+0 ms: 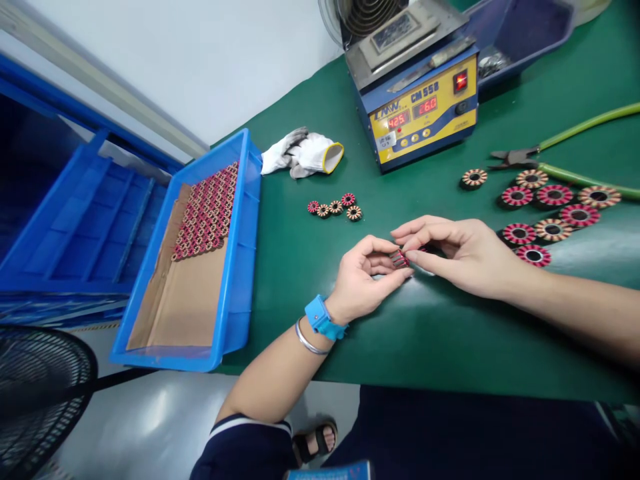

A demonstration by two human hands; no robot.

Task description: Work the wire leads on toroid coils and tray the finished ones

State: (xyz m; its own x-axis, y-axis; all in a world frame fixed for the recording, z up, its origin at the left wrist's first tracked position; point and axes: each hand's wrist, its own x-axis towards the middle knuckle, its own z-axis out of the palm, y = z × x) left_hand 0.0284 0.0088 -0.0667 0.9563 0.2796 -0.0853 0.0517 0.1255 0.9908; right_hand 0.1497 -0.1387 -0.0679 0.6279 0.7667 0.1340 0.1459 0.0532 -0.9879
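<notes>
The left hand (366, 275) pinches a red-wound ring core (399, 259) between thumb and fingers, just above the green worktop (305, 273); those fingers cover much of its outline. The right hand (465, 257) bends its thumb and fingers against the core's side; whether they grip it cannot be told. The green handles of the wire cutters (517, 158) run off the right edge, and the purple bin (537, 50) is cut off above.
</notes>
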